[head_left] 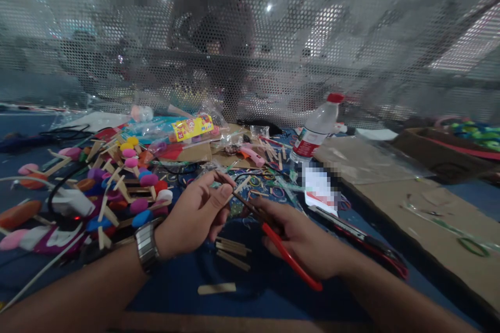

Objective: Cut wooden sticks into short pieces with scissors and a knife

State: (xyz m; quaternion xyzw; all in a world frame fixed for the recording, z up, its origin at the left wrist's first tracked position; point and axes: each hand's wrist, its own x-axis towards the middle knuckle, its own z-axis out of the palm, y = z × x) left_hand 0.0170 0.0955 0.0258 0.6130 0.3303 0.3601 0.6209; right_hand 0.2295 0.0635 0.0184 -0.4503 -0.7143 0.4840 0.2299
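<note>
My left hand [197, 210], with a metal watch [147, 245] on its wrist, is closed with thumb and fingers pinched. A pale wooden stick [244, 185] shows at its fingertips; the pinch itself is partly hidden. My right hand [292, 231] is wrapped round red-handled pliers [278, 243]. Their dark, narrow jaws reach the left fingertips. Below the hands, several short wooden sticks [232, 251] lie on the blue table [175, 296], with a single flat stick [216, 289] nearer me.
Left lie many wooden pieces with coloured pads [138, 205] and a white plug [72, 203] with cables. Ahead are rubber bands [277, 192], a pink glue gun [253, 156] and a bottle [312, 135]. On the right are a lit phone [318, 187], a utility knife [359, 239] and cardboard [441, 218].
</note>
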